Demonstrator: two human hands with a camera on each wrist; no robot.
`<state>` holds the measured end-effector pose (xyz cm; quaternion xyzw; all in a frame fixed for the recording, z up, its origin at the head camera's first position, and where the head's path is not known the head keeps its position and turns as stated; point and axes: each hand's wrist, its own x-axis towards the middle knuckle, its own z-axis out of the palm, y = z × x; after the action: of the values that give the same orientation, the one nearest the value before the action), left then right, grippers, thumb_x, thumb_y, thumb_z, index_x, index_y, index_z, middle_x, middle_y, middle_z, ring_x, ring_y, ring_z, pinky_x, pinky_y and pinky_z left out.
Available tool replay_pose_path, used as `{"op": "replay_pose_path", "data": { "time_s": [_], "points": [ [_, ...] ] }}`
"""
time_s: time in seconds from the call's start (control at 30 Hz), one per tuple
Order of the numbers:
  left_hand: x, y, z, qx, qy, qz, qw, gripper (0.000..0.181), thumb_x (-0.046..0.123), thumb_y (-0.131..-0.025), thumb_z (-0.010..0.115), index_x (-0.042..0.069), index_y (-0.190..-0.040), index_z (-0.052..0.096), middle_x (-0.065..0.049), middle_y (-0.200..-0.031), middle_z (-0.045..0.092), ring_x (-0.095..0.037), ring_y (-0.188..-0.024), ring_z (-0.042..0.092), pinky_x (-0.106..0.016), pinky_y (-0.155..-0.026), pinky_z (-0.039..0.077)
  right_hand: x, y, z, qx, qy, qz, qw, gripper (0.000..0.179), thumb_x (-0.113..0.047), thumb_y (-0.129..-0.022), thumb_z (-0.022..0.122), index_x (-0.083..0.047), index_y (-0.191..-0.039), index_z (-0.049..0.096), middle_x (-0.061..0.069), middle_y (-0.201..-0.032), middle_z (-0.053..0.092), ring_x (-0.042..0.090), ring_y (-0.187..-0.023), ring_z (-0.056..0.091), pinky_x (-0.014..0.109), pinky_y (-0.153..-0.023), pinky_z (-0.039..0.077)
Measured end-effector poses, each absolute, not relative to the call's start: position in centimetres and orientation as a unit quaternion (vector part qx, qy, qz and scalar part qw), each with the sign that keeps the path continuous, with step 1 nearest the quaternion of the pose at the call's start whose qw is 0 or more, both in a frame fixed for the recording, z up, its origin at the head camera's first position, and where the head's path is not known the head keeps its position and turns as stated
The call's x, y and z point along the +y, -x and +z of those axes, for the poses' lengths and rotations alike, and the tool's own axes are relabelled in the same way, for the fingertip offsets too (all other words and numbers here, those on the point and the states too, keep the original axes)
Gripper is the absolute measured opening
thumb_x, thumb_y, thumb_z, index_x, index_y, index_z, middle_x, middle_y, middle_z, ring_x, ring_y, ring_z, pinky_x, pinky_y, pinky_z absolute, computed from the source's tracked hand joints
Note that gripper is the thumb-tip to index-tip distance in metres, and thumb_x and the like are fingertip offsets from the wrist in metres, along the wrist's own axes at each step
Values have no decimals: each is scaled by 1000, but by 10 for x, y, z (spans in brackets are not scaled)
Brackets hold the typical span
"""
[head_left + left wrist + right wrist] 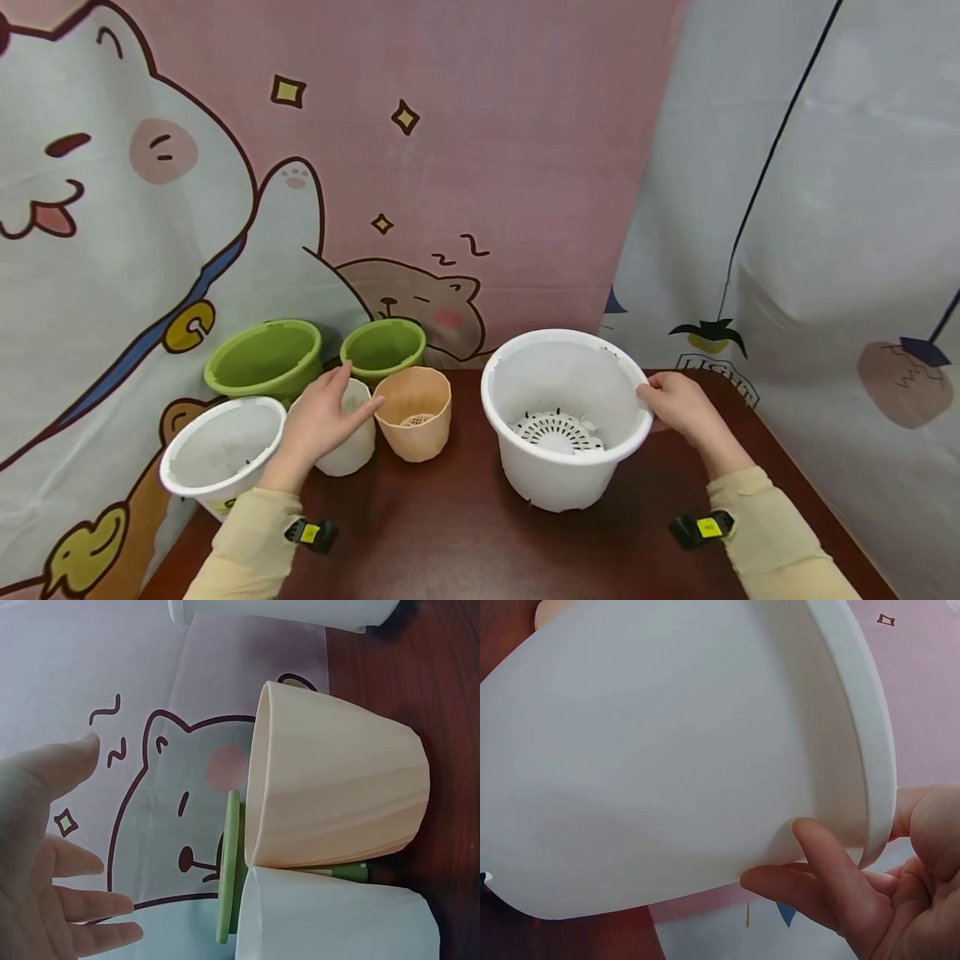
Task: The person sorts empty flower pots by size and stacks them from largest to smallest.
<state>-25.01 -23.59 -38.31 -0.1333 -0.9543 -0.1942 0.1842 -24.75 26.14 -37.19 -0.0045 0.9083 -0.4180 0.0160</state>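
My right hand point(681, 407) grips the right side of the rim of a large white plastic flowerpot point(555, 483). In the right wrist view the fingers point(840, 877) lie against the pot's outer wall under the lip, while the thumb is mostly hidden behind the rim. Slots pierce the pot's floor. My left hand point(324, 423) hovers over a small white pot point(351, 454), fingers spread and holding nothing. Beside that pot stands a peach fluted pot point(420, 435); the left wrist view shows the hand apart from both.
Behind the small pots are a large green pot point(288, 385) and a smaller green pot point(384, 373). A white pot point(225, 442) stands at the left table edge. The dark red-brown table point(435, 542) meets cartoon-printed cloth point(525, 167) at the back and sides.
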Motion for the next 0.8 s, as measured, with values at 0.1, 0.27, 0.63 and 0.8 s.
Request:
{"op": "replay_pose_path", "data": {
  "time_s": [0.1,0.27,0.63,0.8],
  "points": [
    [-238,251,-382,-956,129,-193,181,86,52,-91,64,-11,-144,40,-34,-138,48,-48,-123,50,-60,-98,42,256,249,-373,906,6,-422,19,39,-17,-98,49,18,-115,55,23,-94,65,23,-69,69,38,-62,60],
    [-240,254,-378,-958,124,-183,181,87,53,-91,63,-10,-146,38,-35,-137,48,-49,-122,50,-61,-94,44,247,250,-374,902,12,-430,20,36,-15,-97,49,17,-111,58,20,-89,66,23,-67,69,38,-60,60],
    [-247,264,-374,-966,103,-157,176,87,55,-92,60,-12,-144,39,-36,-136,48,-51,-120,50,-63,-93,44,228,253,-382,889,0,-457,31,34,-12,-96,49,18,-110,58,21,-91,66,23,-67,69,39,-61,60],
    [-249,266,-372,-968,96,-157,173,87,54,-92,60,-12,-144,39,-36,-136,48,-51,-121,50,-63,-93,44,220,255,-384,887,0,-461,31,31,-11,-95,49,16,-108,59,20,-89,66,24,-67,69,38,-60,60]
  ]
}}
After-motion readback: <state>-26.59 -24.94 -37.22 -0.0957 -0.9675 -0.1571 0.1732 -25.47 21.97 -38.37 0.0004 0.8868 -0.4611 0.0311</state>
